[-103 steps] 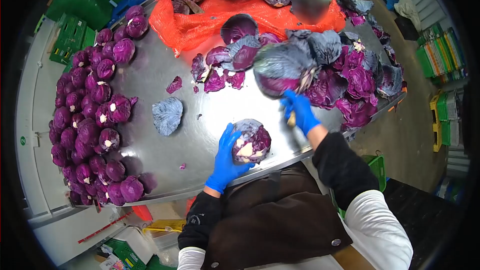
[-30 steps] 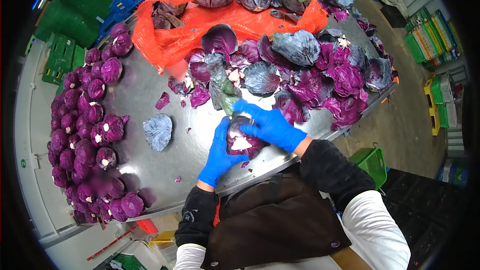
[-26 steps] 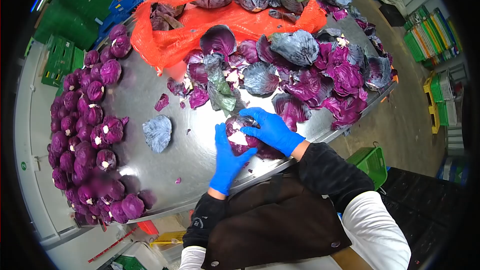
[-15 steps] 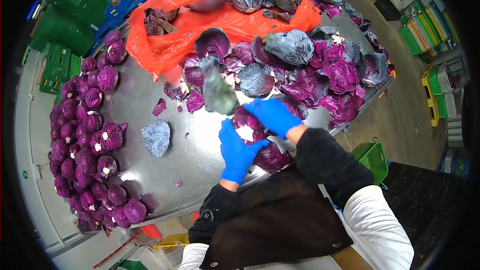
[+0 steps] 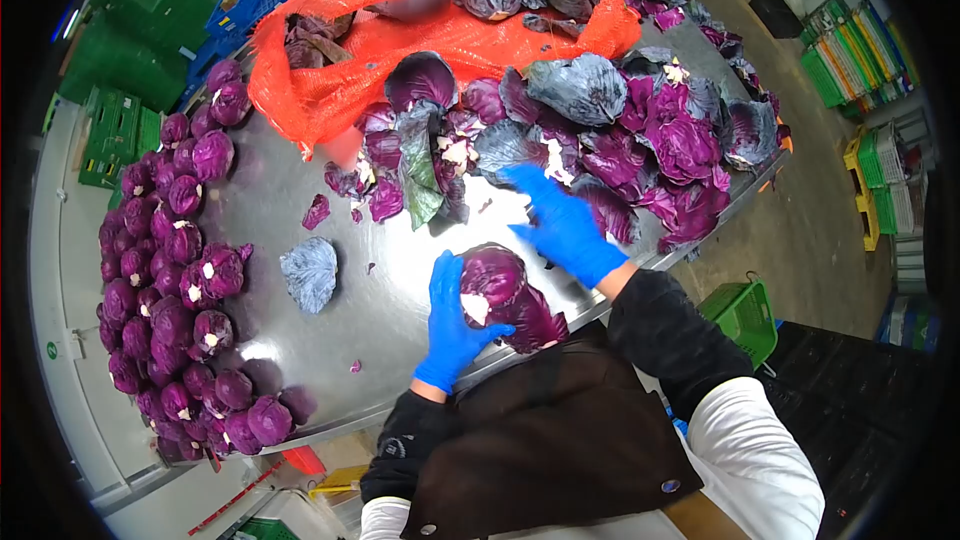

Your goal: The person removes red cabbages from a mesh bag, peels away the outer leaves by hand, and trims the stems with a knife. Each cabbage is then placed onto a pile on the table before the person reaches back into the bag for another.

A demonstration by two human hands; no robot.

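Observation:
My left hand (image 5: pixel 452 325), in a blue glove, grips a red cabbage (image 5: pixel 497 275) from its left side, near the table's front edge. The cut pale stem of the cabbage faces left, by my thumb. A loose outer leaf (image 5: pixel 540 325) hangs off the cabbage's lower right side. My right hand (image 5: pixel 568 227), also gloved in blue, is apart from the cabbage with its fingers stretched out and nothing visible in them. Its fingertips reach the near edge of a heap of stripped cabbage leaves (image 5: pixel 620 165).
Many trimmed red cabbages (image 5: pixel 170 320) crowd the left of the metal table (image 5: pixel 385 340). A red mesh sack (image 5: pixel 320 105) with more cabbages lies at the back. One bluish leaf (image 5: pixel 311 275) lies alone left of centre. A green crate (image 5: pixel 745 320) stands at right, off the table.
My right hand has left the cabbage and moved up to the leaf heap. My left hand and the cabbage have shifted slightly down and left. A blurred green leaf now lies still.

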